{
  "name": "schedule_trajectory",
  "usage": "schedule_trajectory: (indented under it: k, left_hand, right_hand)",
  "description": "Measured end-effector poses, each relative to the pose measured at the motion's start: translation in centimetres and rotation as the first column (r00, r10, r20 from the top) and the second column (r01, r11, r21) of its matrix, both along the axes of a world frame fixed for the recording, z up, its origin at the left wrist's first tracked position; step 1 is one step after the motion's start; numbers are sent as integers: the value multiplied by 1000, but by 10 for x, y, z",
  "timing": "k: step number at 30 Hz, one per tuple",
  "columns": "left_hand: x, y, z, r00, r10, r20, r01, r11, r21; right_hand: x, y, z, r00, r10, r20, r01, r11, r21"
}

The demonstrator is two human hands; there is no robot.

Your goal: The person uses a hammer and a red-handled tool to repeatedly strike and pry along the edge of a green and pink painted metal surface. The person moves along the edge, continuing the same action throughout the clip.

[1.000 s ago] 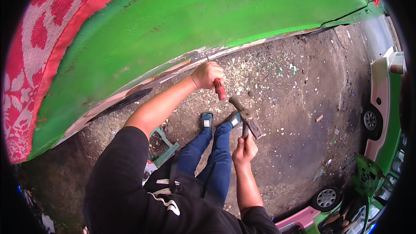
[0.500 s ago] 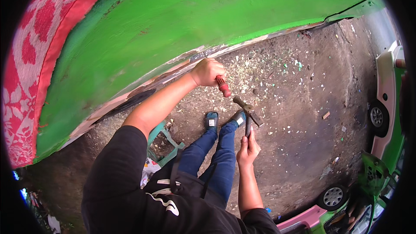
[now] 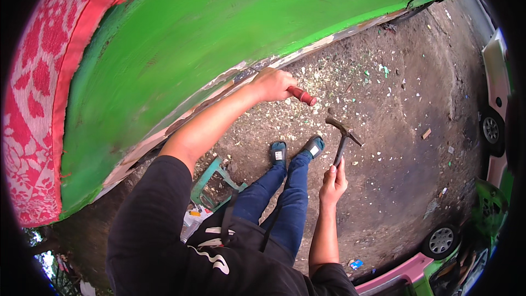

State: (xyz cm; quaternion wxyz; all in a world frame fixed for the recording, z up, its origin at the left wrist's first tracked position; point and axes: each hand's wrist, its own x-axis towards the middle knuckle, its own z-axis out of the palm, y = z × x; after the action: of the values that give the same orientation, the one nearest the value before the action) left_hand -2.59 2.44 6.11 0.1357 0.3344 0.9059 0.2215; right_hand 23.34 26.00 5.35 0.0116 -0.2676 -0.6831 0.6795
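My left hand (image 3: 274, 85) is closed around a red-handled screwdriver (image 3: 303, 96) beside the lower edge of a green vehicle body panel (image 3: 203, 33). The butt of its handle sticks out to the right; its blade is hidden by the hand and panel edge. Along that edge the paint is chipped and pale, bare patches show. In my right hand (image 3: 333, 183) is a hammer (image 3: 344, 131), gripped by its dark handle with the head pointing up and away. The hammer head is apart from the screwdriver, to its lower right.
Pale paint chips (image 3: 323, 79) litter the ground under the panel. A green plastic stool (image 3: 205, 178) stands by my legs. Red-and-white patterned cloth (image 3: 35, 109) hangs at the left. A green and pink vehicle with wheels (image 3: 441, 240) is at the right.
The hammer has swung right, away from the screwdriver, and its head has turned. The screwdriver handle has tilted to point more to the right. The view has shifted slightly.
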Motion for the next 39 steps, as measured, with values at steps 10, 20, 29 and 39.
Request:
schedule_trajectory:
  k: [10,20,29,39]
  left_hand:
    - [-8,14,-7,989,88,122,-60,974,-218]
    - [-9,13,-9,985,131,109,-102,966,-236]
    - [-14,15,-13,982,147,122,-112,960,-256]
    - [-13,-4,-25,949,284,137,-236,928,-289]
  right_hand:
    - [-9,17,-17,998,-16,60,19,999,-49]
    - [-39,13,-20,986,-68,155,102,968,-229]
    - [-66,-36,-8,964,-85,251,172,921,-350]
    - [-69,-36,-21,979,-92,184,170,867,-469]
